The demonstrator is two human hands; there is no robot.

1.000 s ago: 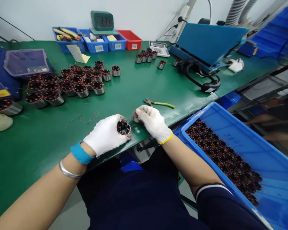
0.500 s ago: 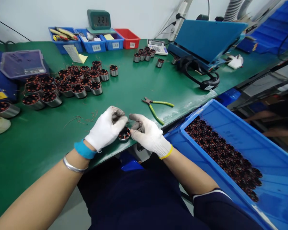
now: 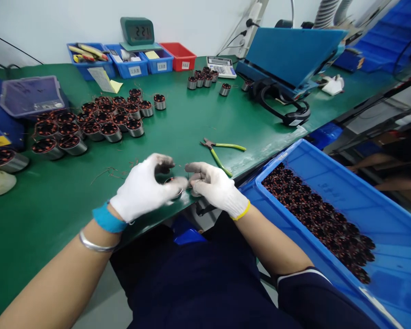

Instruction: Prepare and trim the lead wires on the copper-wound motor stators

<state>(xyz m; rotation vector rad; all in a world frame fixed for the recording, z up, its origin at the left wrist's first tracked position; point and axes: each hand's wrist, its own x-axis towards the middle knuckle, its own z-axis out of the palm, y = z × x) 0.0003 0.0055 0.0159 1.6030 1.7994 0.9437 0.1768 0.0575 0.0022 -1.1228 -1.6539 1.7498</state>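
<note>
At the table's front edge, a small motor stator (image 3: 170,180) with copper windings and a silver rim stands mostly hidden behind my left thumb. My left hand (image 3: 145,185), in a white glove, curves around it with thumb and fingers spread apart; the fingertips are blurred. Just to the right, my gloved right hand (image 3: 214,187) has its fingers bent and pressed toward the thumb. What they pinch is too small to make out. Loose bits of copper wire (image 3: 111,172) lie left of my hands. Green-handled cutting pliers (image 3: 216,151) rest with jaws apart beyond my right hand.
Several stators (image 3: 104,118) are grouped at the left, with a smaller group (image 3: 202,78) farther back. A blue bin (image 3: 356,192) of stators stands at right. Small blue boxes (image 3: 132,68), a red box (image 3: 181,57), a clock (image 3: 137,32) and a black headset (image 3: 294,116) are behind.
My left hand has opened, its thumb swinging across the stator and covering more of it. My right hand stays beside it, fingers still bent. The view has shifted slightly.
</note>
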